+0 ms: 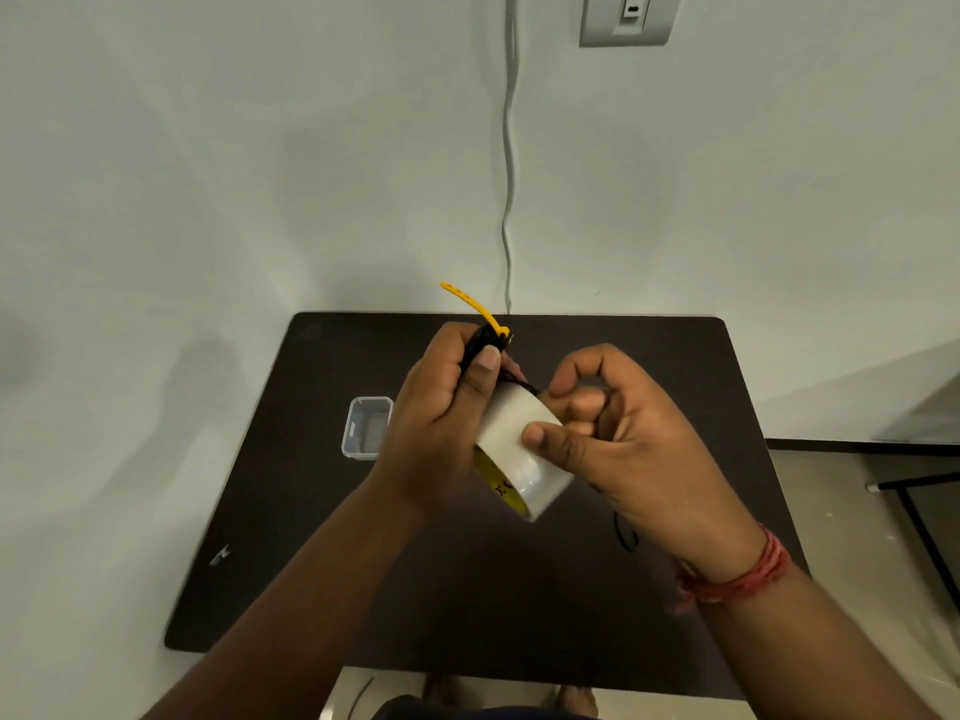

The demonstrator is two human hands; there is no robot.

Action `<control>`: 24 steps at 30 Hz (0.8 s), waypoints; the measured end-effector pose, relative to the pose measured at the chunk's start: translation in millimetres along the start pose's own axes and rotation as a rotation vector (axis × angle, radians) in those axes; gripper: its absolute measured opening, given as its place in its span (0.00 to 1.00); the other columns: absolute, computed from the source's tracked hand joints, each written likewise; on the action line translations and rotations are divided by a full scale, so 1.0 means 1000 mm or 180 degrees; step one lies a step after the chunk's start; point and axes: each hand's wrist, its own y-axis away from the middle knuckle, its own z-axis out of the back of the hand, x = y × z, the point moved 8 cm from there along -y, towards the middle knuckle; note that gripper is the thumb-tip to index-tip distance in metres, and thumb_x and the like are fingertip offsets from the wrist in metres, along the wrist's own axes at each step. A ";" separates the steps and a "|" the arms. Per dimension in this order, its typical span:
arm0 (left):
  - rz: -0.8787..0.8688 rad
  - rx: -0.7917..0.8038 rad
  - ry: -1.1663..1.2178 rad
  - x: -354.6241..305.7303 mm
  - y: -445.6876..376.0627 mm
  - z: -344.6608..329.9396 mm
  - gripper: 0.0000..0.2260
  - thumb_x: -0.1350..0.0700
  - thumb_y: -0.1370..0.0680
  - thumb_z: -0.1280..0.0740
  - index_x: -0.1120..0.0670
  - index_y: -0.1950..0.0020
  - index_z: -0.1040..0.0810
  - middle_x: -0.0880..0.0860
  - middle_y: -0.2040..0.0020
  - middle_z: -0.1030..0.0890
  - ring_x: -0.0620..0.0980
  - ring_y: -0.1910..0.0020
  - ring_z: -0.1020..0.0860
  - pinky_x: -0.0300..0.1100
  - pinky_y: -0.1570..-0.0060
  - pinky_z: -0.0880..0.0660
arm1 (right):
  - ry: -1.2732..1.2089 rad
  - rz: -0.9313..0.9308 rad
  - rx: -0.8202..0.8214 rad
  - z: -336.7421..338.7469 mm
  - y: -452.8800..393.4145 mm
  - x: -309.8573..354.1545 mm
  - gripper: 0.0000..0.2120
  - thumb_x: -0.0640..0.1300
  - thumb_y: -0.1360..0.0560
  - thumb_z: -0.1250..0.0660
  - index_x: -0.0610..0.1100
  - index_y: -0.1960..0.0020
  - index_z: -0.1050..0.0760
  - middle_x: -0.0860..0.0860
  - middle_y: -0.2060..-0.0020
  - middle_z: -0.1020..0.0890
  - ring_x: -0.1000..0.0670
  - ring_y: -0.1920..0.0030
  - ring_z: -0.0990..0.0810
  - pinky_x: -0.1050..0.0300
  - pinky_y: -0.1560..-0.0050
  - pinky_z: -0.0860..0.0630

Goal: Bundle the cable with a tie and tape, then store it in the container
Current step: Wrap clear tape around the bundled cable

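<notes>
My left hand [441,415] is closed around a black coiled cable [480,345], mostly hidden in the fist. A yellow tie [475,309] wraps the cable and its free end sticks up and to the left. My right hand [613,433] grips a roll of clear tape [519,449], thumb on its outer face, fingers curled at its top edge close to the cable. Both hands hover above the dark table [311,563]. A small clear plastic container [366,426] sits open on the table, just left of my left hand.
The table stands against a pale wall, with a grey cord [509,200] hanging down from above and a switch plate [631,18] at top right. A dark metal frame [919,511] stands on the floor to the right. My feet show below the table's front edge.
</notes>
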 end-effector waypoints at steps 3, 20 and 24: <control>0.0240 -0.0142 0.0510 0.008 -0.001 0.000 0.07 0.52 0.20 0.41 0.49 0.51 0.24 0.51 0.57 0.19 0.60 0.53 0.21 0.60 0.51 0.23 | 0.0091 -0.0063 0.0047 0.000 0.001 0.000 0.15 0.43 0.30 0.27 0.44 0.46 0.29 0.46 0.58 0.14 0.47 0.57 0.14 0.54 0.58 0.19; 0.0231 -0.0980 0.1230 -0.001 0.003 0.020 0.07 0.56 0.20 0.41 0.51 0.55 0.26 0.52 0.57 0.21 0.65 0.55 0.20 0.57 0.52 0.22 | 0.0587 -0.0070 0.0226 -0.008 0.012 -0.001 0.16 0.57 0.32 0.27 0.56 0.47 0.25 0.52 0.49 0.20 0.46 0.49 0.19 0.42 0.51 0.18; -0.0023 -0.0792 0.0927 -0.017 0.004 0.016 0.08 0.57 0.19 0.43 0.49 0.55 0.27 0.47 0.58 0.20 0.48 0.58 0.20 0.62 0.54 0.21 | 0.0585 -0.0024 0.0121 -0.010 0.015 0.004 0.16 0.59 0.33 0.28 0.54 0.50 0.25 0.51 0.51 0.20 0.46 0.50 0.19 0.42 0.55 0.18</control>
